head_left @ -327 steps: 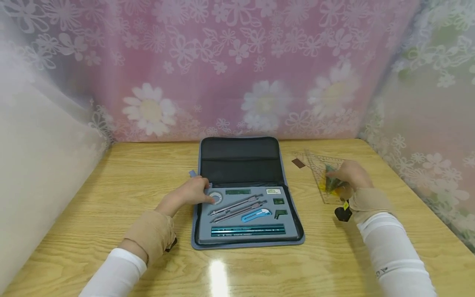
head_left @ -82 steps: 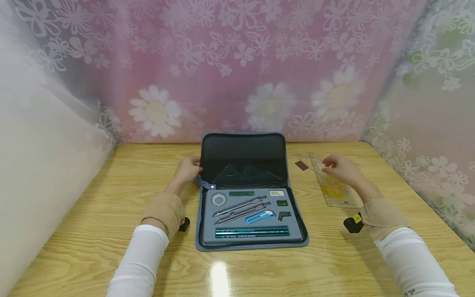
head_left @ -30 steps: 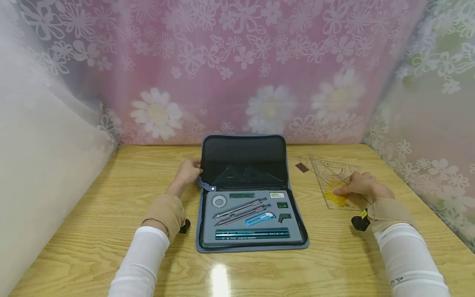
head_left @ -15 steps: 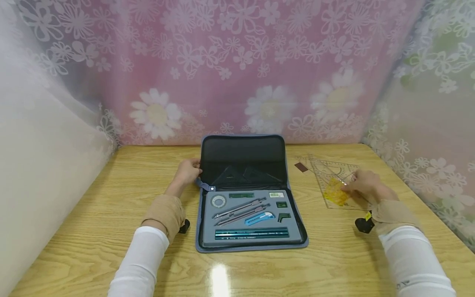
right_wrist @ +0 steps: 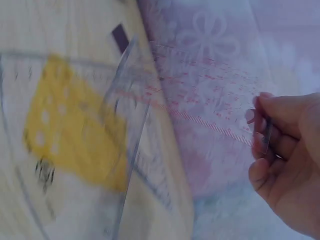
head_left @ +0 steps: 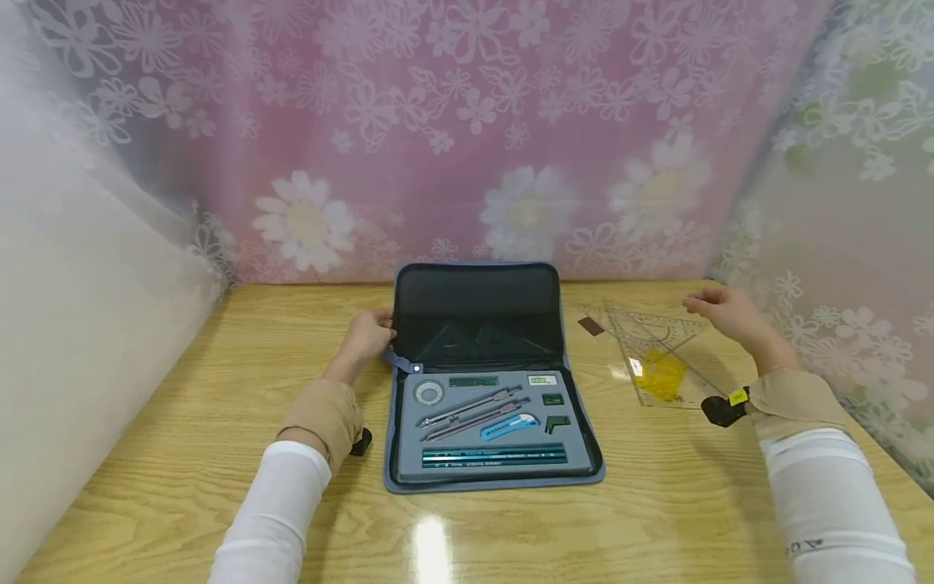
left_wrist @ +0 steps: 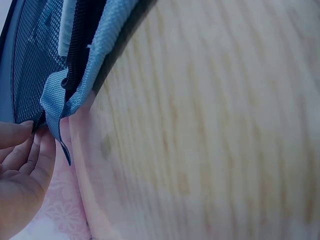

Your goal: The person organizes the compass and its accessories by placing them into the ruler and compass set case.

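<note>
My left hand [head_left: 368, 334] pinches the left edge of the open zip case's black lid [head_left: 477, 296]; in the left wrist view, thumb and fingers meet on its mesh corner, beside a blue strap [left_wrist: 54, 102]. My right hand [head_left: 733, 315] is raised at the back right. Between its thumb and fingers it holds the end of a clear ruler with red markings [right_wrist: 200, 120], tilted up from the table. Below lie clear set squares [head_left: 633, 383] and a yellow stencil [head_left: 662, 377], partly overlapping. Faint triangular shapes [head_left: 448, 341] show in the lid's mesh pocket.
The case's grey foam tray [head_left: 410, 466] holds pencils [head_left: 494, 456], a pair of compasses [head_left: 467, 407], a blue cutter [head_left: 509, 427], a round white ring [head_left: 428, 393] and small green items. A brown rectangle [head_left: 591, 326] lies right of the lid. Patterned curtains [head_left: 438, 146] stand behind.
My right hand has gone from low over the stencil up to the back right, lifting the ruler. The left hand, earlier on the tray's left side, now stays at the lid. Triangular shapes now show in the lid.
</note>
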Motion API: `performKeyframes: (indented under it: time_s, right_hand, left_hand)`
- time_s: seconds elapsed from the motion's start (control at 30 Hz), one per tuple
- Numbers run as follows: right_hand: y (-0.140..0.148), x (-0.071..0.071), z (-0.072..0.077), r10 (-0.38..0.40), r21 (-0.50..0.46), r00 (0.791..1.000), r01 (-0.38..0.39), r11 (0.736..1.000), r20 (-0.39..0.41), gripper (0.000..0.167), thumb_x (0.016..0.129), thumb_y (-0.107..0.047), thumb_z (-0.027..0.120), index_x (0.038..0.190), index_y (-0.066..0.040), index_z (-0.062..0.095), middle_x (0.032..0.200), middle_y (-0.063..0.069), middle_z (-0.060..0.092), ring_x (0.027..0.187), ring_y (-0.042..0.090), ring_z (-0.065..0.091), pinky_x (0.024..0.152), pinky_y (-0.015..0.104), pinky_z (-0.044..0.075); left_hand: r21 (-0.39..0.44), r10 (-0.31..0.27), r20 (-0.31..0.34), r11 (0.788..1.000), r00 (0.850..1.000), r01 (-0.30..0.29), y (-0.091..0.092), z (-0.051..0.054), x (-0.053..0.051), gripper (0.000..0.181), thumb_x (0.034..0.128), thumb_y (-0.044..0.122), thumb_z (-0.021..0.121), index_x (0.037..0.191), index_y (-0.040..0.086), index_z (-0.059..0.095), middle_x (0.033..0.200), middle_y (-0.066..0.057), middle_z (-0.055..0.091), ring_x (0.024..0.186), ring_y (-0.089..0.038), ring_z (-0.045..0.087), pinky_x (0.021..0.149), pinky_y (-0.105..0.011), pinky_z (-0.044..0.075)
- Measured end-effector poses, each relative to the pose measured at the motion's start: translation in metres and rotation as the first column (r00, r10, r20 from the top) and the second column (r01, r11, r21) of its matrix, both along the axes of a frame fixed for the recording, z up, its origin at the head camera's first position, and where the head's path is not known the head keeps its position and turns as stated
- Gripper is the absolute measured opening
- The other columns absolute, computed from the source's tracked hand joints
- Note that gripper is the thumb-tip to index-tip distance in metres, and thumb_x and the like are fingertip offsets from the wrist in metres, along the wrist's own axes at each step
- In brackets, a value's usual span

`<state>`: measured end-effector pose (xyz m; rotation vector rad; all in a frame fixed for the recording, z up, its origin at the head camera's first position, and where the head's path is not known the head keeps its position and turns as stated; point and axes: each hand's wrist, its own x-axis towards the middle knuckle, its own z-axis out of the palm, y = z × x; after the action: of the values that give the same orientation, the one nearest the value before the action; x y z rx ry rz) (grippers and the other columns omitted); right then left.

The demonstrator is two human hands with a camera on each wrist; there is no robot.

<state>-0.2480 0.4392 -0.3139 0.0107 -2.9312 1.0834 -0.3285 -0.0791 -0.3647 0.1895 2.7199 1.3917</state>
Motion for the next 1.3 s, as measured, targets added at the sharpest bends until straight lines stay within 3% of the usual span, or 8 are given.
performKeyframes:
  time_s: [0.2, 0.37, 0.63, 0.83, 1.1, 1.3]
  right_hand:
    - [-0.046, -0.013, 0.028, 0.007, -0.017, 0.994, -0.009, 1.0, -0.11, 0.059, 0.097, -0.045, 0.039, 0.126, 0.006, 0.051, 0.127, 0.029, 0.046, 0.12, 0.045, 0.037, 0.095, 0.061, 0.029]
    - [-0.088, -0.025, 0.049, 0.101, 0.043, 0.983, -0.095, 0.995, -0.151, 0.05, 0.099, -0.037, 0.039, 0.128, 0.002, 0.052, 0.122, 0.026, 0.052, 0.116, 0.04, 0.044, 0.094, 0.057, 0.034]
    - [-0.143, -0.053, 0.07, 0.263, 0.223, 0.93, -0.208, 0.952, -0.255, 0.029, 0.098, -0.012, 0.046, 0.119, 0.004, 0.06, 0.114, 0.024, 0.058, 0.104, 0.037, 0.053, 0.085, 0.05, 0.042]
    - [-0.168, -0.072, 0.072, 0.364, 0.403, 0.885, -0.232, 0.885, -0.29, 0.026, 0.094, -0.002, 0.048, 0.115, 0.003, 0.062, 0.111, 0.023, 0.061, 0.1, 0.036, 0.057, 0.085, 0.049, 0.044]
    - [-0.184, -0.079, 0.061, 0.44, 0.504, 0.865, -0.276, 0.818, -0.242, 0.024, 0.092, 0.001, 0.051, 0.111, 0.004, 0.064, 0.109, 0.021, 0.062, 0.101, 0.036, 0.057, 0.085, 0.048, 0.045]
    - [-0.19, -0.084, 0.048, 0.47, 0.556, 0.857, -0.291, 0.779, -0.21, 0.022, 0.09, 0.001, 0.053, 0.106, 0.002, 0.067, 0.104, 0.019, 0.065, 0.096, 0.033, 0.06, 0.082, 0.047, 0.047]
  left_hand:
    - [-0.016, -0.001, -0.017, 1.0, 1.0, 0.0, 0.0, -0.002, 0.001, 0.041, 0.0872, -0.005, 0.052, 0.128, -0.009, 0.049, 0.114, -0.024, 0.058, 0.1, -0.028, 0.055, 0.077, -0.031, 0.047]
    - [-0.01, 0.001, -0.014, 1.0, 1.0, -0.001, 0.0, -0.002, 0.003, 0.04, 0.0879, -0.004, 0.052, 0.128, -0.008, 0.049, 0.114, -0.023, 0.058, 0.102, -0.028, 0.054, 0.078, -0.032, 0.047]
    - [-0.021, 0.0, -0.019, 1.0, 1.0, -0.001, 0.002, -0.002, 0.005, 0.039, 0.0871, -0.005, 0.052, 0.126, -0.007, 0.052, 0.112, -0.022, 0.059, 0.097, -0.027, 0.055, 0.072, -0.03, 0.047]
    - [-0.034, 0.005, -0.027, 0.999, 1.0, -0.006, 0.005, -0.004, 0.003, 0.039, 0.0865, -0.005, 0.052, 0.126, -0.006, 0.053, 0.11, -0.021, 0.06, 0.096, -0.027, 0.055, 0.072, -0.029, 0.046]
    - [-0.068, -0.009, -0.075, 0.998, 0.997, 0.004, 0.007, -0.006, 0.003, 0.036, 0.0841, -0.006, 0.054, 0.12, -0.008, 0.056, 0.106, -0.023, 0.061, 0.094, -0.027, 0.055, 0.069, -0.029, 0.047]
    - [-0.064, 0.005, -0.069, 0.998, 0.998, -0.009, 0.008, -0.006, 0.003, 0.035, 0.0843, -0.006, 0.055, 0.119, -0.006, 0.057, 0.105, -0.022, 0.061, 0.093, -0.027, 0.055, 0.068, -0.029, 0.046]
